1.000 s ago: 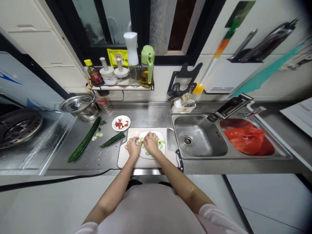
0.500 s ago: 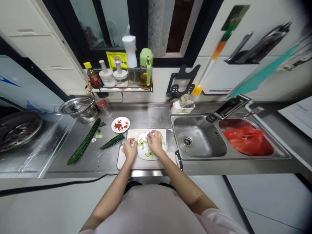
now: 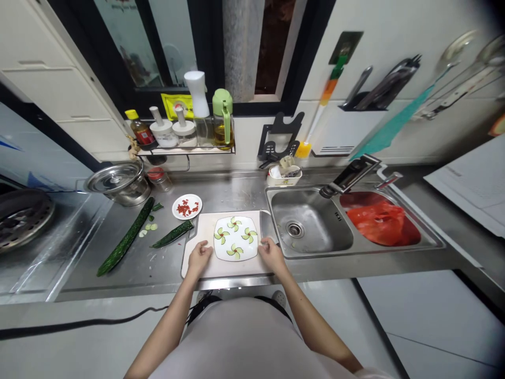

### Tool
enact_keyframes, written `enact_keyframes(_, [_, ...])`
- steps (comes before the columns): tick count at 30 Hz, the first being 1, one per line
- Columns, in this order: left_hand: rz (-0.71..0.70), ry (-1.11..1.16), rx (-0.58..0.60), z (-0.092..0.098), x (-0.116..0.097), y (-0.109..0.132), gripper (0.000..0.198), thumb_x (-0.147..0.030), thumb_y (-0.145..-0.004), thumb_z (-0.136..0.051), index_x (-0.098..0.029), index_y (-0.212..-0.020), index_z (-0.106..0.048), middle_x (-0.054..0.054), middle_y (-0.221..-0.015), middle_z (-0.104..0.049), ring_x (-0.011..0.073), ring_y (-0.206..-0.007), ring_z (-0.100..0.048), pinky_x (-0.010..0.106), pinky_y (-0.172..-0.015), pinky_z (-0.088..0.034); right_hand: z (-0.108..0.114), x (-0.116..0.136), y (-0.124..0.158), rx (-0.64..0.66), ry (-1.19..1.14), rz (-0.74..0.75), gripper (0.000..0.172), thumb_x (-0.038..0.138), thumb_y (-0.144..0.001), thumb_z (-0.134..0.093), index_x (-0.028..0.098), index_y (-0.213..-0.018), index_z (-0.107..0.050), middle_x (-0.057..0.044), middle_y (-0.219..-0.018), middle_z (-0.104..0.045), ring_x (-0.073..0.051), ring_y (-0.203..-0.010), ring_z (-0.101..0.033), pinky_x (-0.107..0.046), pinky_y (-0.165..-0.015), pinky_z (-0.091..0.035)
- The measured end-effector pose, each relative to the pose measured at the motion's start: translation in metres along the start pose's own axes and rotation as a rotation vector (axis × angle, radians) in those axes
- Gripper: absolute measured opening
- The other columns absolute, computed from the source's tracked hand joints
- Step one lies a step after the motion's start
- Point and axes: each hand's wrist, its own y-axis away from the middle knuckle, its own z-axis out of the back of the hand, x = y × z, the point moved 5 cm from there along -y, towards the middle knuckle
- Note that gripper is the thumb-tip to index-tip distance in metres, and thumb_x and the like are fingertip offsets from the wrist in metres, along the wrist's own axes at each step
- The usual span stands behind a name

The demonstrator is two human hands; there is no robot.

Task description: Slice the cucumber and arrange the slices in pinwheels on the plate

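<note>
A white square plate [image 3: 235,238] with several flower shapes made of cucumber slices lies on a pale cutting board [image 3: 205,226]. My left hand [image 3: 199,256] rests on the board at the plate's left front corner, fingers loosely curled. At the plate's right edge sits my right hand [image 3: 270,253], fingers curled, beside a cleaver blade [image 3: 266,227]. Neither hand visibly holds anything.
Left of the board lie a long cucumber [image 3: 125,238], a half cucumber [image 3: 172,234], loose slices [image 3: 148,229] and a small dish of red bits [image 3: 187,206]. A lidded pot [image 3: 117,181] stands further left. A double sink [image 3: 311,229] with a red bag [image 3: 379,222] is on the right.
Both hands have drawn back off the plate to its left and right edges, uncovering the cucumber flowers. The camera view has tilted and shifted slightly.
</note>
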Motion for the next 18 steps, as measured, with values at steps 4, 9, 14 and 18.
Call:
enact_keyframes(4, [0.051,0.015,0.096,-0.018,0.001,0.005,0.042,-0.036,-0.073,-0.065,-0.014,-0.109,-0.064,-0.001,-0.062,-0.063,0.0155,-0.059,-0.062,0.028,-0.063,-0.050,-0.016,-0.001,0.002,0.051,0.033,-0.059,0.033,0.025,-0.078,-0.054,0.018,-0.109,-0.063,-0.002,-0.070,-0.065,-0.020,-0.070,-0.061,-0.028,-0.066,-0.042])
enact_keyframes(9, [0.116,0.124,0.174,-0.032,0.000,0.007,0.035,-0.026,-0.076,-0.064,-0.013,-0.109,-0.060,-0.004,-0.056,-0.057,0.0122,-0.052,-0.058,0.025,-0.059,-0.049,-0.021,0.004,-0.003,0.114,0.096,-0.157,0.033,0.020,-0.080,-0.053,0.016,-0.111,-0.061,-0.004,-0.076,-0.066,-0.020,-0.075,-0.062,-0.027,-0.066,-0.041])
enact_keyframes(14, [0.180,0.319,0.199,-0.035,-0.007,0.012,0.034,-0.014,-0.069,-0.069,-0.016,-0.100,-0.056,-0.009,-0.055,-0.050,0.0085,-0.050,-0.054,0.022,-0.057,-0.050,-0.029,0.005,-0.005,0.150,0.024,-0.294,0.029,0.015,-0.079,-0.052,0.016,-0.108,-0.056,-0.004,-0.083,-0.064,-0.015,-0.067,-0.061,-0.023,-0.060,-0.040])
enact_keyframes(18, [0.253,0.467,0.237,-0.029,-0.017,0.020,0.037,-0.013,-0.065,-0.072,-0.017,-0.096,-0.052,-0.004,-0.066,-0.059,0.0101,-0.059,-0.060,0.023,-0.060,-0.053,-0.027,0.006,0.002,0.118,-0.272,-0.379,0.029,0.016,-0.076,-0.051,0.019,-0.104,-0.051,0.001,-0.079,-0.062,-0.012,-0.055,-0.058,-0.022,-0.051,-0.042])
